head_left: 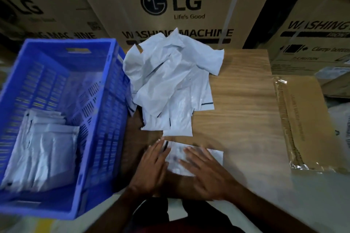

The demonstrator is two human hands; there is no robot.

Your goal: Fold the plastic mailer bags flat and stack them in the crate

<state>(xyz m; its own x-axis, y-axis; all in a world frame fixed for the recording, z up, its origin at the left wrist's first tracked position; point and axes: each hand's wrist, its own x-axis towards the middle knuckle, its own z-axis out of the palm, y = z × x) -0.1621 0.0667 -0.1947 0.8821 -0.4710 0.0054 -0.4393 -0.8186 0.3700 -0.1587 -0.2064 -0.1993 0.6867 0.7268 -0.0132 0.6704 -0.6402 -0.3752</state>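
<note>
A white mailer bag [177, 159] lies folded on the wooden table near its front edge. My left hand [151, 166] presses flat on its left side with straight fingers. My right hand [204, 170] presses flat on its right side. Behind it a loose pile of unfolded white mailer bags [170, 81] spreads up the table's middle. To the left stands a blue slotted crate [106, 119], and a stack of folded bags [41, 149] lies in its near half.
A flat brown cardboard piece with clear tape [306, 123] lies at the table's right edge. Large LG washing-machine cartons [170, 11] stand close behind the table. Bare wood [246, 100] shows between the pile and the cardboard.
</note>
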